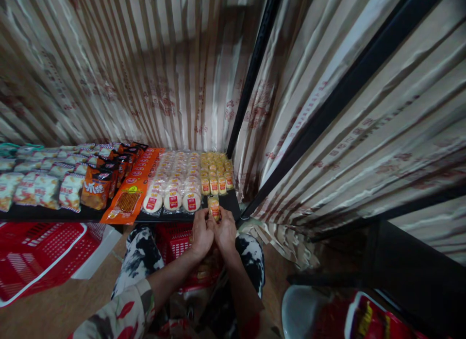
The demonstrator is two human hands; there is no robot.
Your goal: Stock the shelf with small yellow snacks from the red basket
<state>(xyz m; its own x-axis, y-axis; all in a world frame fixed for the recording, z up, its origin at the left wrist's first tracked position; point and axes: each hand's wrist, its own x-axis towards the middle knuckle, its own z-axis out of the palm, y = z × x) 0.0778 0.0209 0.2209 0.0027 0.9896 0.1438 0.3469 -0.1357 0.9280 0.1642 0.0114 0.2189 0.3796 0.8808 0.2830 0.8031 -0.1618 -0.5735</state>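
Both hands meet at the front edge of the black shelf [229,205], holding one small yellow wrapped snack packet [214,209] upright between them. My left hand [202,234] grips its left side, and my right hand [225,232] closes on its right side. Just behind it stand rows of matching yellow packets [214,183], with more stacked toward the back. Left of those lie rows of round white wrapped crackers [173,200] with red labels. The lower part of the held packet is hidden by my fingers.
Orange snack packs [125,203], orange-black bags [95,187] and pale bags [46,188] fill the shelf's left. A red basket [54,251] sits lower left, another red basket [178,242] between my knees. Black posts [255,76] stand before a patterned curtain [163,76]. A pale stool [300,310] is lower right.
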